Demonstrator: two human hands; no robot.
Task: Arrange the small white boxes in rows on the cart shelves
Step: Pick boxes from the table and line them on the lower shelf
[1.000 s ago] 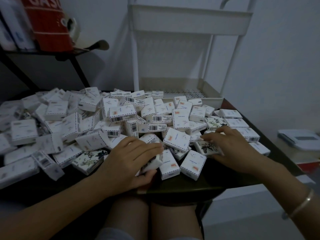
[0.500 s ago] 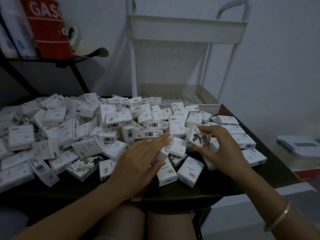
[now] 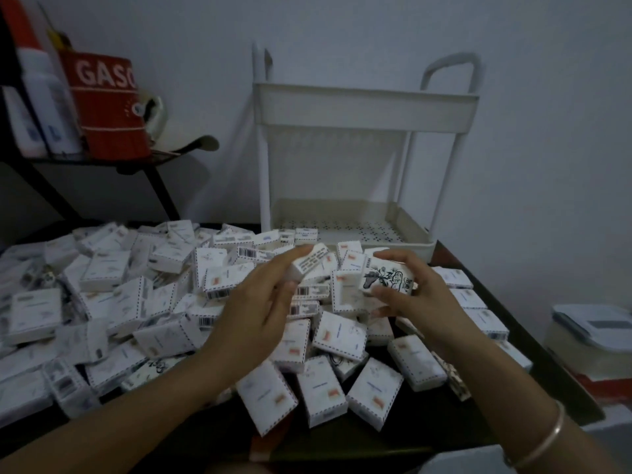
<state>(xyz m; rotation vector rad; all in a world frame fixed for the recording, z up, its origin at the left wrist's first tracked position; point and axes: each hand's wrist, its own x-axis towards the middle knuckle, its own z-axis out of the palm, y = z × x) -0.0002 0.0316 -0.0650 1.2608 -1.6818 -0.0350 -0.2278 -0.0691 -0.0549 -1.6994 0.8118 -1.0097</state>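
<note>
A big heap of small white boxes (image 3: 154, 302) covers a dark table (image 3: 513, 354). Behind it stands a white cart (image 3: 366, 107) with a perforated lower shelf (image 3: 410, 224) and a higher tray. My left hand (image 3: 253, 319) is raised above the heap and holds a white box (image 3: 309, 263) with printed text between fingers and thumb. My right hand (image 3: 420, 292) grips a white box with a dark floral print (image 3: 383, 277), lifted off the pile. Both hands are just in front of the cart's lower shelf.
A black rack (image 3: 102, 162) at the left carries a red can (image 3: 109, 104) and white bottles (image 3: 44, 111). A white container with a lid (image 3: 591, 326) sits low at the right beyond the table edge. A few boxes (image 3: 297, 236) lie against the cart's shelf rim.
Both hands have lifted off the heap, each carrying a box upward and forward toward the cart. The camera has tilted up, showing more of the cart.
</note>
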